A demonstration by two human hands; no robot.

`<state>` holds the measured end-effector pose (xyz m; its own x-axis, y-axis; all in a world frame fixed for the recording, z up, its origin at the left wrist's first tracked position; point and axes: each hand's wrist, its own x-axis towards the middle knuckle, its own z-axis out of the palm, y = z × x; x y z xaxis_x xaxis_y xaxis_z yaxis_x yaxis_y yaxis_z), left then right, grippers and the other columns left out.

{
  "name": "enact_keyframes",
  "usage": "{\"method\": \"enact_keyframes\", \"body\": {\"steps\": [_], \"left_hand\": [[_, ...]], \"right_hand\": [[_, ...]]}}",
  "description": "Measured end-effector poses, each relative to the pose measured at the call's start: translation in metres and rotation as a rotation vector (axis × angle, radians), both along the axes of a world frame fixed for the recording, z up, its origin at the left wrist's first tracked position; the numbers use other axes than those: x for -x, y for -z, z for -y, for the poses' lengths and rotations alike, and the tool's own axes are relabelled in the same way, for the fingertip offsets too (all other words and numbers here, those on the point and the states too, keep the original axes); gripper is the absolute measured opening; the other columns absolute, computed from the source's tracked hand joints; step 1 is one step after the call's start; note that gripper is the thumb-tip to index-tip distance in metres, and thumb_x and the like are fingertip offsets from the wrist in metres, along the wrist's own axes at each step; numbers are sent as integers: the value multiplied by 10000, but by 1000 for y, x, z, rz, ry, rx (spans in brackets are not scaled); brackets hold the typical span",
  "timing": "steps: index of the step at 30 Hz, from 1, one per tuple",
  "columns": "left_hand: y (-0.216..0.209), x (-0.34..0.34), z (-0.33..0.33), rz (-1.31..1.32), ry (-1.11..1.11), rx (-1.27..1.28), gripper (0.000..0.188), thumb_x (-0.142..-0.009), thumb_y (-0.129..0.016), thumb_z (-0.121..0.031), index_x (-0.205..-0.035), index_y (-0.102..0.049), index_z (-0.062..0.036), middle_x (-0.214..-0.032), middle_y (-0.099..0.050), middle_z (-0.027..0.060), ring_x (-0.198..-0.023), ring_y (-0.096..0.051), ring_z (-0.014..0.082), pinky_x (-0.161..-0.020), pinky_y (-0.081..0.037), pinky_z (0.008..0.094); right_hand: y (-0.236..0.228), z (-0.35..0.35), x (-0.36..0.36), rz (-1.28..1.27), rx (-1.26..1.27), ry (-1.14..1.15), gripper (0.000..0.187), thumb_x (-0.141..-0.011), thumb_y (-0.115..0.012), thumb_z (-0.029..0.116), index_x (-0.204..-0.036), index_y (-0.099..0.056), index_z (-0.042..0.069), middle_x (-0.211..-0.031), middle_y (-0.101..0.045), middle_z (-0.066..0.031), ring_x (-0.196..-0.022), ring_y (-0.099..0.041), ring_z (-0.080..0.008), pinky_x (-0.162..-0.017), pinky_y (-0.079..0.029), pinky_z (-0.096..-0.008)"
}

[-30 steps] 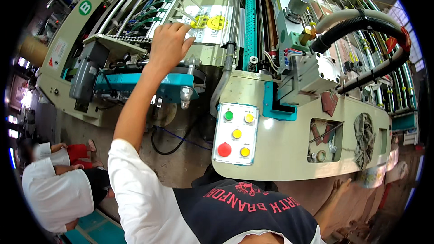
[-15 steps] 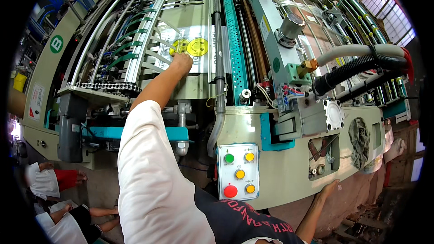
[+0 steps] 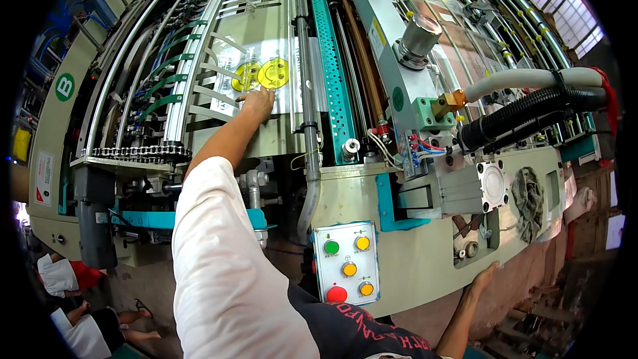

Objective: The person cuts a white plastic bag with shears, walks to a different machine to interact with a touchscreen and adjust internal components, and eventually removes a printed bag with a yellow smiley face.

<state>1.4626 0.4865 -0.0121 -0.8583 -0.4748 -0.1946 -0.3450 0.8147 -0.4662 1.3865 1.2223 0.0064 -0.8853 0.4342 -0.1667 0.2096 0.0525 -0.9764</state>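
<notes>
My left hand reaches over the machine bed, fingers apart, at the near edge of a clear plastic bag printed with yellow smiling faces. It touches the bag or hovers just above it; its fingertips are partly hidden. The bag lies flat on the beige bed plate, with pale flexible strips reaching over its left side. Down at the right, my right hand rests with outstretched fingers against the lower edge of the machine's beige side panel. Nothing shows in it.
A control panel with coloured push buttons faces me. A metal chain runs left of my forearm. Right of the bag stand a grey pipe and a perforated teal bar. Thick hoses cross the right. Seated people show lower left.
The view has shifted, so the machine appears further left. My left hand has loosened from a closed shape and drawn slightly back from the smiling faces. My right hand stays on the panel's edge.
</notes>
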Motion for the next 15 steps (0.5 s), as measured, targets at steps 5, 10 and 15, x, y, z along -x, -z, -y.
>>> {"method": "enact_keyframes", "body": {"steps": [5, 10, 15], "left_hand": [[-4, 7, -2, 132, -1, -31, 249, -851, -574, -209, -1008, -699, -62, -1062, -655, 124, -941, -647, 320, -610, -544, 613], [-30, 6, -11, 205, 36, -98, 189, -826, -579, -129, -924, -717, -46, -971, -684, 156, -888, -668, 335, -582, -552, 592], [-24, 10, -13, 195, -38, -84, 219, -812, -624, -174, -986, -712, -76, -1033, -682, 73, -916, -661, 303, -603, -557, 601]], "right_hand": [[7, -11, 1, 6, -37, -23, 562, -1007, -315, 394, -1283, -437, -80, -1249, -511, -169, -1068, -539, -264, -908, -433, -353], [0, 0, -1, 22, -69, 1, 580, -1004, -308, 414, -1284, -438, -78, -1251, -511, -166, -1067, -538, -264, -903, -433, -350], [-7, 7, -2, 27, -65, 4, 575, -1004, -318, 403, -1286, -432, -85, -1252, -509, -165, -1070, -536, -264, -907, -430, -342]]}}
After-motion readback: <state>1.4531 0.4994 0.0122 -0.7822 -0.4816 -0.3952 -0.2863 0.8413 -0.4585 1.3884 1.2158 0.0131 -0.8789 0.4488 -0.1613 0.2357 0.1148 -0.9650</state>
